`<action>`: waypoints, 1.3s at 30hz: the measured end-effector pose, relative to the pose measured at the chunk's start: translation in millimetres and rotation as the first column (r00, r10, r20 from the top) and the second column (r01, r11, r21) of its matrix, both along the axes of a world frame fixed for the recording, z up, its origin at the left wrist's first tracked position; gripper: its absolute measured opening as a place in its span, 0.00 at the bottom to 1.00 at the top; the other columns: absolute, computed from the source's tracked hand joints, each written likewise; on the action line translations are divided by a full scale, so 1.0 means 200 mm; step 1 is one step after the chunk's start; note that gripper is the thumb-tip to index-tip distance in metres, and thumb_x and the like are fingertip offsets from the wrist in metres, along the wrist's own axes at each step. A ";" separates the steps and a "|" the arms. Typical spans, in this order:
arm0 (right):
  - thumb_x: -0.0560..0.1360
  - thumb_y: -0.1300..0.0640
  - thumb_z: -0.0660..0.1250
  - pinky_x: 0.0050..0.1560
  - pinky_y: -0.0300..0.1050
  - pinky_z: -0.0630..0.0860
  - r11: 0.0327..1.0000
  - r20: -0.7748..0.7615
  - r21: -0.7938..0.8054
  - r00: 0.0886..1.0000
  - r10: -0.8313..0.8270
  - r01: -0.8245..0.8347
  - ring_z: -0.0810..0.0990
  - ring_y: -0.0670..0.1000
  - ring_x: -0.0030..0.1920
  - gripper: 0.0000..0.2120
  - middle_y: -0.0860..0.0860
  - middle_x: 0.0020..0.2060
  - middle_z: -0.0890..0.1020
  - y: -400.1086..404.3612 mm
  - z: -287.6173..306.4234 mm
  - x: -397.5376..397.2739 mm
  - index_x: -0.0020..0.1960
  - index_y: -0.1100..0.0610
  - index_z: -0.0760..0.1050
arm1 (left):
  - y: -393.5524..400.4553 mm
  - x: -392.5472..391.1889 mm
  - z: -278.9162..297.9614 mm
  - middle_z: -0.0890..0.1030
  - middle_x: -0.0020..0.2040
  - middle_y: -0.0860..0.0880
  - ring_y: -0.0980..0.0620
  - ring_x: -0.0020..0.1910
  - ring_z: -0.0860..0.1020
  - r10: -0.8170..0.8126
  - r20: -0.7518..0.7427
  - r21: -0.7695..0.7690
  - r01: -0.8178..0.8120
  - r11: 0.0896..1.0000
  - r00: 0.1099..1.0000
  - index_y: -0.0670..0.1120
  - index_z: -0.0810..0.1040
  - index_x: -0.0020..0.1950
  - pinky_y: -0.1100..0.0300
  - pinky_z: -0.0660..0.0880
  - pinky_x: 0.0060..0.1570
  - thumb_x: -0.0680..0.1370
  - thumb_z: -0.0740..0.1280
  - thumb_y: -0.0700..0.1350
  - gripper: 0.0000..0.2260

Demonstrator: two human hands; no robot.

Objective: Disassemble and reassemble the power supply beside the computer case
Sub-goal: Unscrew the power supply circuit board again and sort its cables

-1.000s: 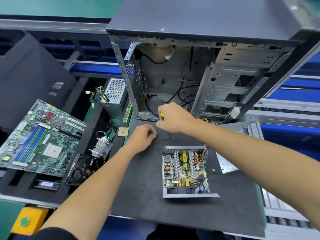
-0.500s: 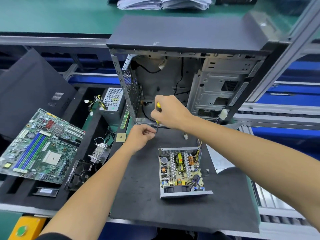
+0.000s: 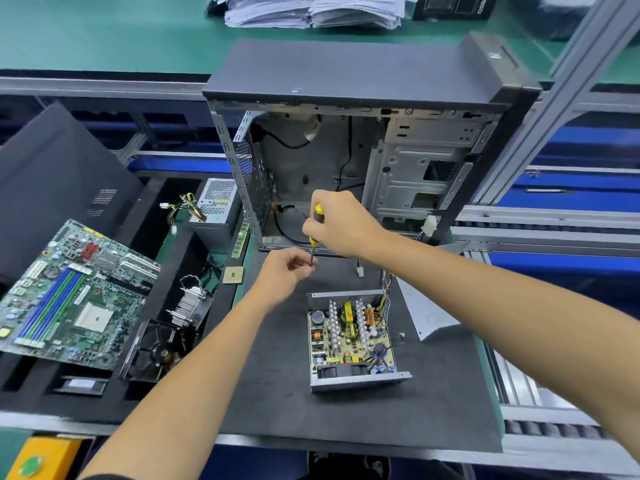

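Right hand [image 3: 341,225] grips the screwdriver [image 3: 314,233] handle; left hand [image 3: 287,271] pinches its shaft, tip hidden behind the fingers. Opened power supply [image 3: 351,337] lies on the black mat [image 3: 277,393] on the desk, before the computer case [image 3: 363,150]; motherboard [image 3: 69,296] sits well left.

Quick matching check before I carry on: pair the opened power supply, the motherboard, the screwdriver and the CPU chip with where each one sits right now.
Things:
1. opened power supply
2. motherboard
3. screwdriver
4. CPU chip

Places:
A. held in the right hand, tip at the left hand
B. lying flat at the black mat's left edge
C. on the black mat, cover off, below the hands
D. tilted on the foam tray at far left

Pairs: 1-C, 2-D, 3-A, 4-B
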State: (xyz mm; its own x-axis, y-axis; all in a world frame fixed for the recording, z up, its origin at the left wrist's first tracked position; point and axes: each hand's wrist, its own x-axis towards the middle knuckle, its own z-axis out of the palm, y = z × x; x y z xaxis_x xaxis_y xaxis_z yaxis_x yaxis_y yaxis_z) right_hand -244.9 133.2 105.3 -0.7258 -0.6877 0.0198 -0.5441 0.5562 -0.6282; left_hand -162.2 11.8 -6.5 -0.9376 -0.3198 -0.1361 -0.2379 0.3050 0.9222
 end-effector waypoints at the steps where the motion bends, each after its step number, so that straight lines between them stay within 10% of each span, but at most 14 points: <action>1: 0.72 0.58 0.64 0.33 0.47 0.72 1.000 0.005 -0.002 1.000 -0.010 0.010 0.72 0.55 0.31 0.07 0.58 0.35 0.82 0.00 0.00 0.00 0.42 0.63 0.71 | 0.00 0.00 0.00 0.81 0.39 0.50 0.59 0.38 0.78 -0.009 -0.009 -0.001 0.009 1.000 1.000 0.46 0.80 0.45 0.74 0.73 0.41 0.74 0.68 0.32 0.09; 14: 0.72 0.59 0.63 0.21 0.37 0.71 0.977 0.084 -0.059 0.977 -0.198 0.203 0.81 0.46 0.24 0.07 0.57 0.30 0.80 0.16 0.08 -0.12 0.37 0.59 0.68 | 0.12 -0.07 0.08 0.82 0.40 0.49 0.53 0.41 0.80 -0.131 -0.083 0.003 0.132 0.991 0.988 0.51 0.79 0.45 0.60 0.77 0.48 0.72 0.71 0.32 0.13; 19: 0.71 0.59 0.63 0.33 0.49 0.78 0.981 0.029 -0.049 0.982 -0.185 0.187 0.83 0.56 0.32 0.09 0.57 0.27 0.79 0.25 0.09 -0.11 0.35 0.59 0.66 | 0.21 -0.10 0.09 0.82 0.41 0.52 0.49 0.43 0.80 -0.213 -0.045 -0.190 0.201 0.961 0.976 0.55 0.77 0.44 0.58 0.76 0.47 0.74 0.70 0.36 0.12; 39: 0.70 0.58 0.66 0.29 0.44 0.60 0.986 -0.002 0.134 0.995 0.103 -0.101 0.65 0.49 0.29 0.12 0.49 0.28 0.70 0.64 0.07 0.07 0.33 0.55 0.63 | 0.57 -0.01 0.11 0.78 0.42 0.62 0.66 0.41 0.74 -0.609 0.098 -0.439 0.583 0.683 0.787 0.54 0.78 0.52 0.75 0.67 0.39 0.70 0.71 0.42 0.13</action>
State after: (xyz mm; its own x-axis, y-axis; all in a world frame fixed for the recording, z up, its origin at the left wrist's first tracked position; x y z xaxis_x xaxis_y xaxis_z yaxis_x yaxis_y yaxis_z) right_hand -231.4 262.2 119.1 -0.6518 -0.7550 -0.0715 -0.6073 0.5761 -0.5470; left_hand -164.5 124.9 16.0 -0.9519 0.2976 -0.0733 0.1752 0.7247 0.6664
